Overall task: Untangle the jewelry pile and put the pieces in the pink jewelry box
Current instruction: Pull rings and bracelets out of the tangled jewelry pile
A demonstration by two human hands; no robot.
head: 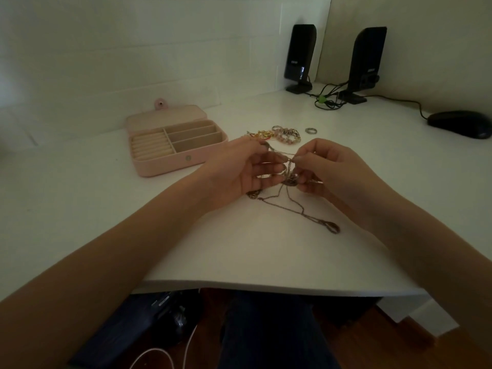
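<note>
Both hands, left hand (239,169) and right hand (327,166), pinch tangled chains (287,201) between them; untangling is underway, and next calls for teasing one strand free.

One head-worn wide-angle view looks forward and down across the white desk (80,209). It sits close above both forearms. The dim light possibly hides detail under the desk
</note>
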